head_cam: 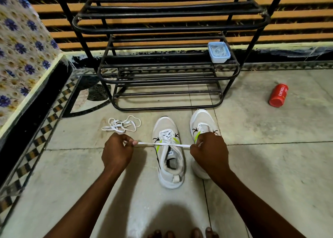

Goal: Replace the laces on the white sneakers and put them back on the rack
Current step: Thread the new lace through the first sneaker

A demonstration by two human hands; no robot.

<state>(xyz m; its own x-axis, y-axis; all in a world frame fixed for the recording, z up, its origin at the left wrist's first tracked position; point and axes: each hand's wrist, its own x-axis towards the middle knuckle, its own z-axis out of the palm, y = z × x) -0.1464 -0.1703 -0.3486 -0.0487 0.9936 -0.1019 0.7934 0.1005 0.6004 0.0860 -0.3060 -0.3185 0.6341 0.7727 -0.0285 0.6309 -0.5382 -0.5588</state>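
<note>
Sneakers (169, 153) stand on the floor (270, 165) before the rack (162, 72). I see my left hand (117, 151) and right hand (210, 151) each pinching one lace (162, 144), stretched over the left shoe.

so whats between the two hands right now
In the head view, a white lace runs taut between the left hand and right hand, crossing over the laced sneaker on the floor.

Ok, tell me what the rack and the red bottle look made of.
Rack: seemingly metal tubing painted glossy black, judging by the round bars with light streaks. Red bottle: probably plastic, given its smooth, slightly shiny red surface with printed white lettering; metal can't be excluded.
</note>
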